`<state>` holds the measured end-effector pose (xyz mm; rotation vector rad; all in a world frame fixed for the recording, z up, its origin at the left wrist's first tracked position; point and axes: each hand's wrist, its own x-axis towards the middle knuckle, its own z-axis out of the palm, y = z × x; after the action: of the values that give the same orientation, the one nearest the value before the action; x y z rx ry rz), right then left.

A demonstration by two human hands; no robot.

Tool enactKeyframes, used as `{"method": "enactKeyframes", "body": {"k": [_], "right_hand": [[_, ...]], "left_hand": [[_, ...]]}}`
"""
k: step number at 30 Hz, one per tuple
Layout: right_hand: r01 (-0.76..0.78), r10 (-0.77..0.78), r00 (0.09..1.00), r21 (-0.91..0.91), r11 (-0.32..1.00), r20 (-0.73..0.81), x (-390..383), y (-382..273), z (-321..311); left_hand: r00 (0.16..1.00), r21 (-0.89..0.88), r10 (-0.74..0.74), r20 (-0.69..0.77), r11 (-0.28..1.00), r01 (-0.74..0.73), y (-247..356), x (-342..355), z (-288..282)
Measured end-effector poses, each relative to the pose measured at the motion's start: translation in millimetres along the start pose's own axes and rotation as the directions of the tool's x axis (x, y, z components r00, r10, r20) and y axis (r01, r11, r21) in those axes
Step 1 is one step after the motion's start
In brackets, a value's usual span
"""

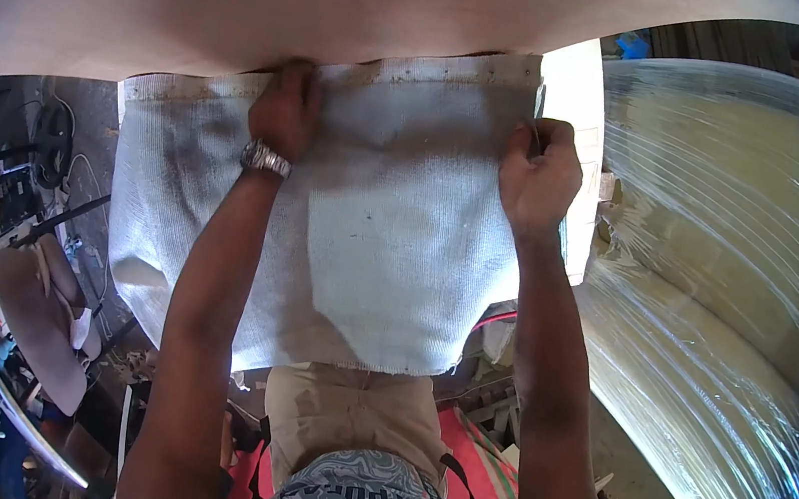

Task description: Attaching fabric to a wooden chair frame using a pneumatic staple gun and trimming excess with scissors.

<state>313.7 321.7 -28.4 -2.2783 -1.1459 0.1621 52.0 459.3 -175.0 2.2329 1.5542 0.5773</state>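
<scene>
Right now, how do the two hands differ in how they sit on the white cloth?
The left hand wears a metal watch and presses the white cloth near its top middle. The right hand has a bare wrist, is closed in a fist and pinches the cloth's top right corner. Both rest along the cloth's upper edge.
</scene>
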Motion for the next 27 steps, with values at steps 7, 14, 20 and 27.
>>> {"method": "enactKeyframes", "body": {"k": [7,14,20,27], "right_hand": [[0.028,-0.028,1.0,0.07,0.997,-0.007,-16,-9,7],[-0.032,0.03,0.997,0.039,0.999,0.069,-16,3,19],[0.341,-0.338,0.94,0.085,0.936,-0.052,-28,-13,25],[0.034,-0.037,0.999,0.167,0.985,0.015,-18,-1,16]], "left_hand": [[0.856,-0.307,0.479,0.196,0.859,-0.411,68,-50,22],[0.889,-0.084,0.391,0.238,0.92,-0.382,83,-19,74],[0.928,-0.109,0.371,-0.038,0.921,-0.373,81,-23,78],[0.936,-0.071,0.315,-0.157,0.942,-0.329,81,-15,81]]}}
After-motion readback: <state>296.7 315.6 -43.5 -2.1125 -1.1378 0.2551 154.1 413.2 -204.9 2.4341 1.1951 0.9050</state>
